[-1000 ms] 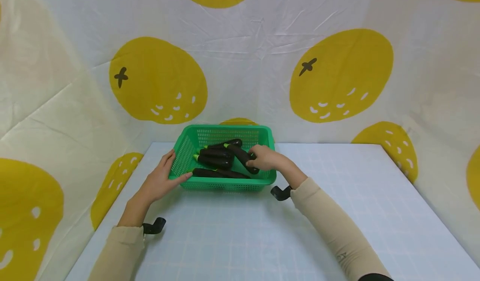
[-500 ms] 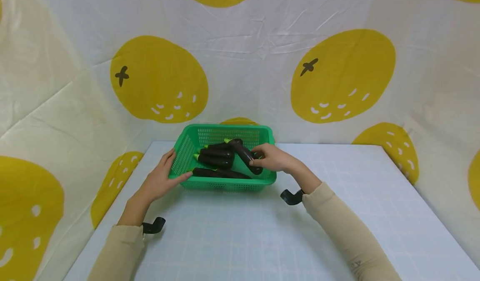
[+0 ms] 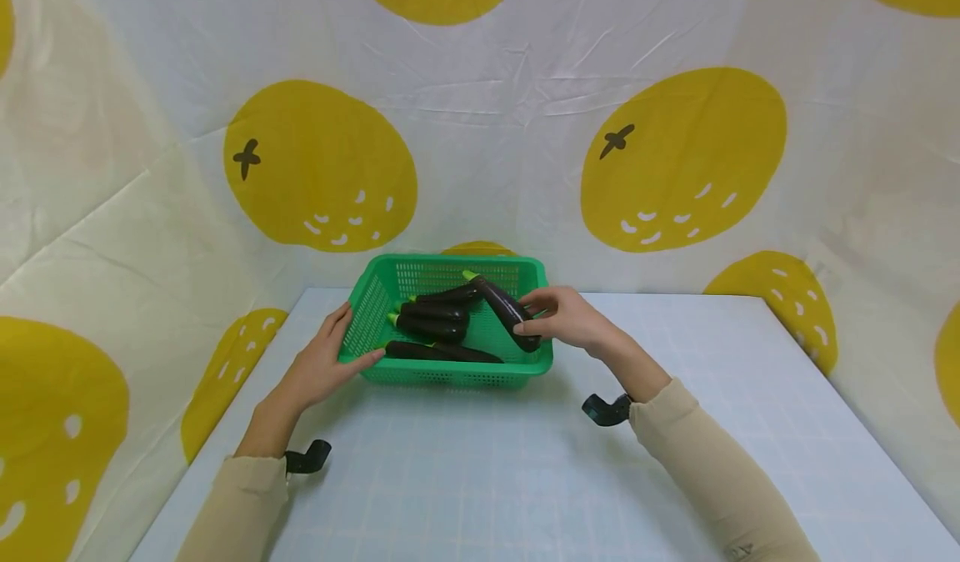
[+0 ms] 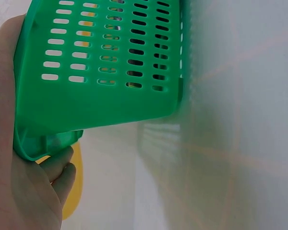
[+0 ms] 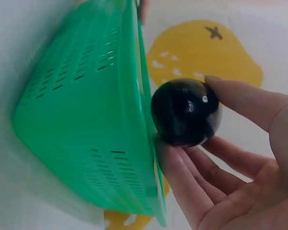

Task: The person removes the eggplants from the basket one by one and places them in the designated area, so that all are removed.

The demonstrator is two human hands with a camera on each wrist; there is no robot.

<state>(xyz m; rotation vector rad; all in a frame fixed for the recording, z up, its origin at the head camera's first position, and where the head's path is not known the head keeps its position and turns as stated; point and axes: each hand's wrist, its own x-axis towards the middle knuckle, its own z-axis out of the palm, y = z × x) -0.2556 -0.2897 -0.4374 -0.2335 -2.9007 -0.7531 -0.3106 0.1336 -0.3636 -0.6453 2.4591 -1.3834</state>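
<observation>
A green plastic basket (image 3: pixel 450 374) stands on the table with several dark eggplants in it. My left hand (image 3: pixel 322 358) grips the basket's left front corner, thumb over the front rim and fingers along the left side. In the left wrist view the fingertips (image 4: pixel 65 175) curl beyond the corner. My right hand (image 3: pixel 566 320) pinches one eggplant (image 3: pixel 502 308) near its round end, above the basket's right side. Its green stem points up and away to the left. The right wrist view shows the eggplant's round end (image 5: pixel 185 112) between thumb and fingers, close beside the rim.
Two eggplants (image 3: pixel 431 328) lie side by side at the basket's left middle, one (image 3: pixel 450 295) behind them, and others (image 3: pixel 442 352) along the front wall. The table (image 3: pixel 480 479) has a pale checked cover. A fabric backdrop (image 3: pixel 495 170) with yellow fruit prints hangs behind.
My right hand has lifted the eggplant and drawn it to the right, from over the other eggplants towards the basket's right rim. The left hand and the basket have stayed in place.
</observation>
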